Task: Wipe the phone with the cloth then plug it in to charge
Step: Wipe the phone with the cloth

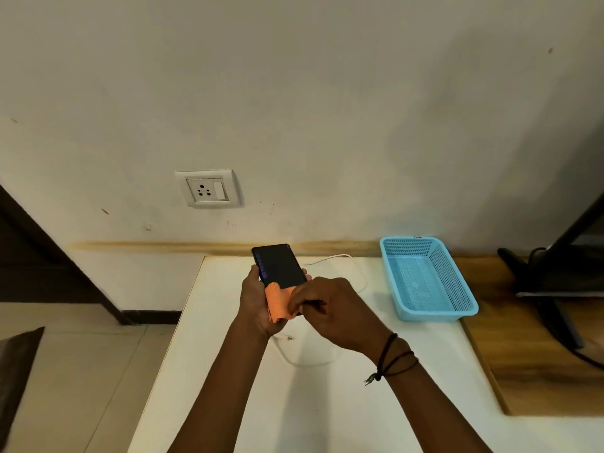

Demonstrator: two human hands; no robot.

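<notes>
Above white table (228, 387): left hand (255, 302) grip clasps black phone (280, 265); right hand (333, 310) pinches orange cloth (277, 304) against screen.

the phone (281, 265) looks glossy, the orange cloth (277, 302) rough woven, the blue basket (425, 276) perforated plastic, the table (228, 371) smooth white.

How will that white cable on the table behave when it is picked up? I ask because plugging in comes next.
The white cable is probably floppy: it lies in loose loops on the white table, so it should sag and trail when lifted. It looks thin, so likely light. Its free end near the left hand may swing rather than stay aimed at the phone.
</notes>
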